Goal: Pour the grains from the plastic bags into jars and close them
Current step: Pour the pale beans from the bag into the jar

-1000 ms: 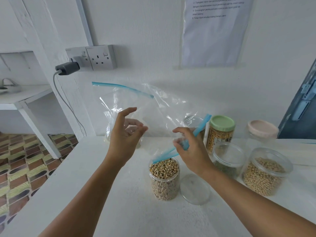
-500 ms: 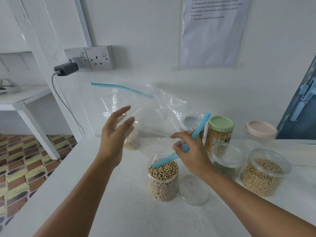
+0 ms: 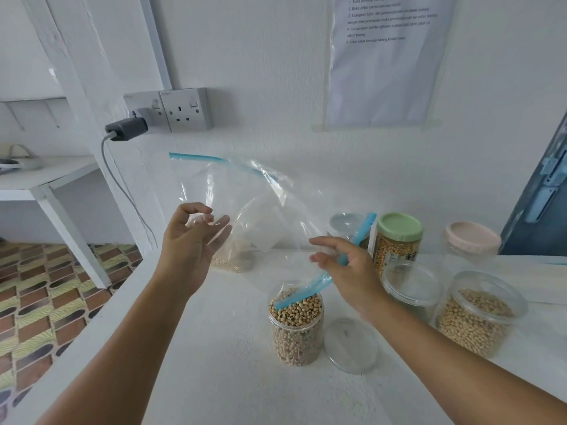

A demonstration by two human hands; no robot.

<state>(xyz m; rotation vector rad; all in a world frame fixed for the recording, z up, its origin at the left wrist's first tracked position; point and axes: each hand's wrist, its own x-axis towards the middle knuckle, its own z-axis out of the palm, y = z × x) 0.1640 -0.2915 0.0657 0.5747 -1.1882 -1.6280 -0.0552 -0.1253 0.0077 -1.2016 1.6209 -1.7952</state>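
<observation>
Your emptied zip bag [image 3: 260, 216] hangs over the full black-eyed-pea jar [image 3: 297, 325], zip strip draped on its rim. Your right hand [image 3: 346, 271] loosely pinches that strip; your left hand [image 3: 191, 240] hovers half-open, holding nothing. Pouring looks done: discard the bag, then fit the clear lid [image 3: 351, 345] lying just right of the jar.

walls: white plaster [image 3: 276, 72], evenly lit | fittings: grey double socket [image 3: 181, 110] held a dark adapter [image 3: 127, 129] with a cable hanging down | notice: printed sheet [image 3: 386, 59] hung on the wall | furniture: white shelf [image 3: 46, 179] stood left | floor: patterned tiles [image 3: 46, 302] | right edge: blue door [image 3: 543, 204]
</observation>
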